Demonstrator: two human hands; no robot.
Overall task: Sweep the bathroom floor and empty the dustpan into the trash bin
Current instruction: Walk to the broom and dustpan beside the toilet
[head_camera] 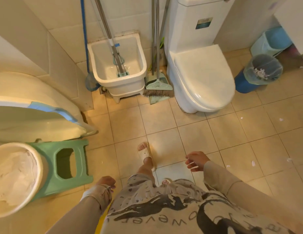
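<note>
A broom point(158, 90) with a pale green head and brown bristles stands against the wall between the mop sink and the toilet. Right behind it stands the green dustpan point(158, 98), its lip on the floor. A blue trash bin point(259, 73) lined with a clear bag sits to the right of the toilet, with paper in it. Small white paper scraps point(281, 119) lie on the tan tiles at the right. My left hand point(106, 182) hangs curled by my hip and holds nothing. My right hand point(196, 161) hovers over the floor with fingers apart, far from the broom.
A white toilet point(203, 78) with its lid down stands ahead. The white mop sink point(117, 65) holds a mop. At the left are a bathtub edge point(37, 98), a green stool point(68, 166) and a white bucket point(15, 178). A second pale blue bin point(270, 42) stands at the far right.
</note>
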